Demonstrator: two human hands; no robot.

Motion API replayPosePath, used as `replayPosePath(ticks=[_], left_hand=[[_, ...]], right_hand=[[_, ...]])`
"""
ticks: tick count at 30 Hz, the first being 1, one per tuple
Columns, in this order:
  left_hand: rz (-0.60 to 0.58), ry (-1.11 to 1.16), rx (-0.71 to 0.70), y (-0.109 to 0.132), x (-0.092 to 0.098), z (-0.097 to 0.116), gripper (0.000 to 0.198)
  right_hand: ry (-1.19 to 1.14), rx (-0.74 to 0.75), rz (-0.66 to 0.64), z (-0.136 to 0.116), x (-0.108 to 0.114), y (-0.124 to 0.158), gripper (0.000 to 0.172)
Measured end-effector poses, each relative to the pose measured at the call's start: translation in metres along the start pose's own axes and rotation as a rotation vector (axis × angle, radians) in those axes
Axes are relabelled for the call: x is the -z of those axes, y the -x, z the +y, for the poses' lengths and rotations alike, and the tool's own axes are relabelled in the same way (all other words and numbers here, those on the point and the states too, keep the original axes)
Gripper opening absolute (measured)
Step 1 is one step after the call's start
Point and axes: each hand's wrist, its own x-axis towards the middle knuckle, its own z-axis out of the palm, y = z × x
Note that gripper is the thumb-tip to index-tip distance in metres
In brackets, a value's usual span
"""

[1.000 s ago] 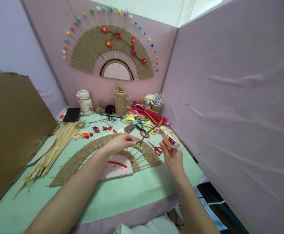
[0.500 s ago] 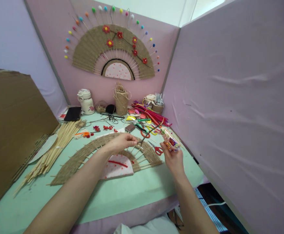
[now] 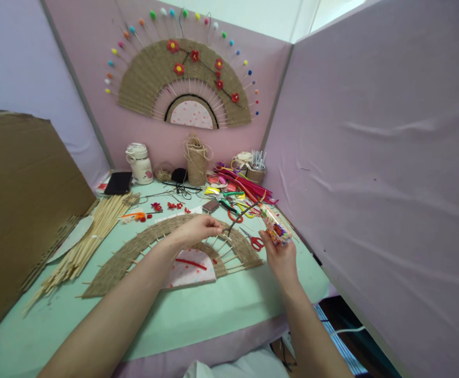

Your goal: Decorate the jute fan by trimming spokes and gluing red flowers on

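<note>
My left hand (image 3: 206, 227) pinches the lower left end of a thin, forked brown twig (image 3: 242, 214), which slants up to the right. Beneath that hand lies a woven twine fan (image 3: 113, 270) with thin wooden ribs, its half-round base (image 3: 182, 278) covered in dotted pink fabric. A red strip (image 3: 190, 263) rests on the fabric. In my right hand (image 3: 280, 257) is a colourfully patterned bottle (image 3: 273, 223) with an orange tip, pointed up and left near the twig's upper end. Whether the tip touches the twig I cannot tell. Red-handled scissors (image 3: 256, 243) lie between my hands.
A bundle of thin sticks (image 3: 91, 236) lies left beside a cardboard panel (image 3: 24, 199). Along the back stand a white flask (image 3: 138, 164) and a twine roll (image 3: 196, 163). Pliers (image 3: 227, 198) and red pipe cleaners (image 3: 249, 184) lie behind my hands. A finished-looking fan (image 3: 143, 73) hangs above.
Both hands, the twig and the patterned bottle hold nearly the same positions. The whole view has shifted very slightly.
</note>
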Motion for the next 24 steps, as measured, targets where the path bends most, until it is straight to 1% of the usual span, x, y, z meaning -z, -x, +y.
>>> replayPosePath(ticks=[3, 10, 15, 20, 24], left_hand=[[0.005, 0.002, -0.021, -0.0004, -0.0002, -0.0009, 0.029], [0.011, 0.007, -0.022, -0.0016, -0.0001, -0.0034, 0.029], [0.018, -0.001, -0.011, -0.0016, 0.0005, -0.0025, 0.029], [0.033, 0.046, 0.000, -0.0009, 0.0000, -0.0021, 0.031], [0.048, 0.137, 0.049, -0.0007, -0.0015, -0.0013, 0.032]], right_hand=[[-0.005, 0.000, 0.003, 0.0004, -0.0006, 0.0002, 0.033], [0.015, -0.008, -0.009, 0.0020, -0.0009, 0.0017, 0.033], [0.023, -0.025, -0.052, 0.0047, -0.0030, 0.0029, 0.031], [0.028, -0.026, -0.085, 0.0081, -0.0050, 0.0048, 0.031], [-0.079, -0.041, -0.124, 0.0009, -0.0057, 0.0084, 0.033]])
